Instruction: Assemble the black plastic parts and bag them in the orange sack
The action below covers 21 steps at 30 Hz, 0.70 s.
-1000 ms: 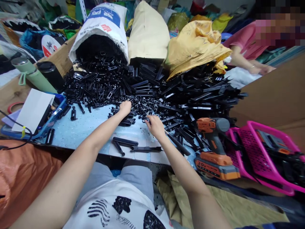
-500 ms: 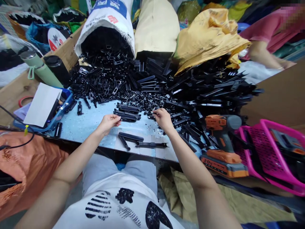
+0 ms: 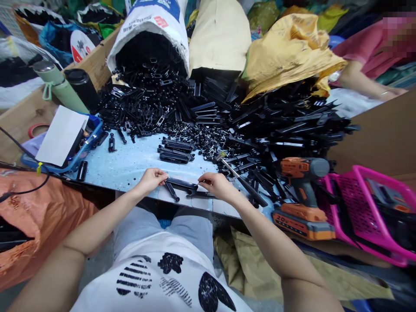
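Observation:
My left hand [image 3: 151, 180] pinches the left end of a long black plastic bar [image 3: 180, 183] lying near the front edge of the light blue table [image 3: 126, 162]. My right hand [image 3: 217, 185] has its fingertips closed at the bar's right end, seemingly on a small pin, too small to tell. A shorter black piece [image 3: 171, 191] and another bar [image 3: 202, 196] lie just under the hands. A small stack of black bars [image 3: 176, 151] rests behind them. A screwdriver [image 3: 241, 178] lies right of my right hand.
A huge heap of black plastic parts [image 3: 227, 112] spills from a white sack [image 3: 149, 30] and yellow bags. An orange cordless drill [image 3: 297, 195] and pink basket [image 3: 370, 208] sit right. A blue tray [image 3: 82, 147] and bottles [image 3: 58, 86] stand left. A person in pink [image 3: 360, 60] sits far right.
Both hands have drawn back from the pile of small parts to the front edge of the table and closed on the ends of the black bar lying there.

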Motion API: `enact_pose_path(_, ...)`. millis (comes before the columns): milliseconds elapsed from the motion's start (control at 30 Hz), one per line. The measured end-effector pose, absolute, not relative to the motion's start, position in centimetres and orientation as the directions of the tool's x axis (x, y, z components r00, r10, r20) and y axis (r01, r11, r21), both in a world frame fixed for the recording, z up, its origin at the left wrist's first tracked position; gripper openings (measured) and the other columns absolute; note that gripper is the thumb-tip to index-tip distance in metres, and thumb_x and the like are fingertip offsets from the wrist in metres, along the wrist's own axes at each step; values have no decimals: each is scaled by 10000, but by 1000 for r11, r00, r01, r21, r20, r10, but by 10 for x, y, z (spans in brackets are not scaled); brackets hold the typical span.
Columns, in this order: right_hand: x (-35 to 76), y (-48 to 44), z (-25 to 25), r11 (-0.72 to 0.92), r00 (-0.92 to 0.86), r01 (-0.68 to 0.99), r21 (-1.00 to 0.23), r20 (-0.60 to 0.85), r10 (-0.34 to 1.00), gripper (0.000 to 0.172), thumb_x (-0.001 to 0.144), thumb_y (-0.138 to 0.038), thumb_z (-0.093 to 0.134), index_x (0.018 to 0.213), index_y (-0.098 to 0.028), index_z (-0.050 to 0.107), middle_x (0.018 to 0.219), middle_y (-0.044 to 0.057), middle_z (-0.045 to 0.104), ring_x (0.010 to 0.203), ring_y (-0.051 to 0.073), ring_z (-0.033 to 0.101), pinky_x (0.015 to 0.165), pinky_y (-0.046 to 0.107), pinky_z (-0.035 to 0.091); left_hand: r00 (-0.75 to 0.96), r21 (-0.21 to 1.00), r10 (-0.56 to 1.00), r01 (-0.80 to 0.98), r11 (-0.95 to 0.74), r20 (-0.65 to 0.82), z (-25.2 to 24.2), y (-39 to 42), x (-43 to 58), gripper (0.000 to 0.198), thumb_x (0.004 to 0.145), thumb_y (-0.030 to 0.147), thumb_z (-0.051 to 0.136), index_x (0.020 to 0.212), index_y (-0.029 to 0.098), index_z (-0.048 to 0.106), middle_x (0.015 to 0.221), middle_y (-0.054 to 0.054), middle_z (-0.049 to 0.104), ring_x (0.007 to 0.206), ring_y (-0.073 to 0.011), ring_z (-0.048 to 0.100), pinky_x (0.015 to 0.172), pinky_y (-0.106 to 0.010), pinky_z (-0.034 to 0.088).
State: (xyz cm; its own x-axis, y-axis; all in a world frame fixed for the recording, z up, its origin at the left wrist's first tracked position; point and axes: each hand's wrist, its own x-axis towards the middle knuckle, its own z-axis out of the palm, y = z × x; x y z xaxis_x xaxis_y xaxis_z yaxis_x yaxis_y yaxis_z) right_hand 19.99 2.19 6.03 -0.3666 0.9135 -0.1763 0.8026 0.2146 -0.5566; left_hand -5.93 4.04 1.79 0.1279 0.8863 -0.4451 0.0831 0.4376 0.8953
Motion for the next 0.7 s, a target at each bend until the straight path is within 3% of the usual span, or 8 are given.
enact_pose_path(167, 187, 20, 67, 334, -419, 881, -336, -222, 881, 188, 799, -93, 526, 853, -164, 691, 863, 57, 701, 793, 168, 633, 711, 236, 425, 81, 908, 915, 191, 374, -394, 16, 45, -60, 296, 636, 329, 730, 806, 113, 622, 579, 34, 541, 515, -70, 475, 487, -184, 349)
enact_pose_path(367, 180, 13, 53, 519, -543, 840, -161, -243, 804, 185, 835, -93, 493, 834, -146, 671, 796, 86, 679, 800, 188, 624, 701, 243, 417, 99, 877, 897, 278, 392, -432, 15, 44, -65, 314, 710, 377, 663, 882, 121, 602, 613, 30, 540, 534, -89, 502, 524, -201, 381)
enact_pose_path(467, 171, 7, 45, 527, -557, 822, -216, -114, 823, 244, 888, -193, 485, 1082, -141, 622, 941, 101, 683, 879, 207, 622, 777, 287, 452, 60, 850, 948, 464, 251, -313, 15, 28, -65, 334, 833, 450, 496, 952, 148, 577, 673, 1, 591, 613, -121, 565, 579, -221, 419)
enact_pose_path(567, 148, 4, 34, 591, -586, 723, -357, 135, 799, 436, 937, -317, 416, 1344, -159, 427, 1242, 121, 570, 1106, 211, 541, 919, 333, 444, 50, 745, 972, 652, 143, -231, 13, 4, -54, 336, 837, 472, 472, 766, 174, 610, 688, -37, 629, 700, -171, 607, 675, -269, 439)
enact_pose_path(633, 132, 5, 22, 630, -602, 650, -426, 218, 769, 458, 949, -346, 378, 1381, -191, 382, 1324, 113, 503, 1178, 202, 490, 966, 350, 433, 58, 627, 965, 770, 120, -256, 11, -11, -40, 320, 817, 442, 500, 698, 177, 636, 687, -67, 650, 738, -215, 631, 714, -304, 439)
enact_pose_path(700, 120, 8, 8, 634, -602, 610, -476, 242, 761, 447, 958, -338, 349, 1386, -213, 377, 1306, 102, 515, 1170, 190, 492, 975, 354, 435, 54, 485, 956, 869, 98, -289, 10, -20, -25, 332, 838, 411, 462, 750, 176, 679, 738, -99, 678, 777, -244, 651, 736, -323, 445)
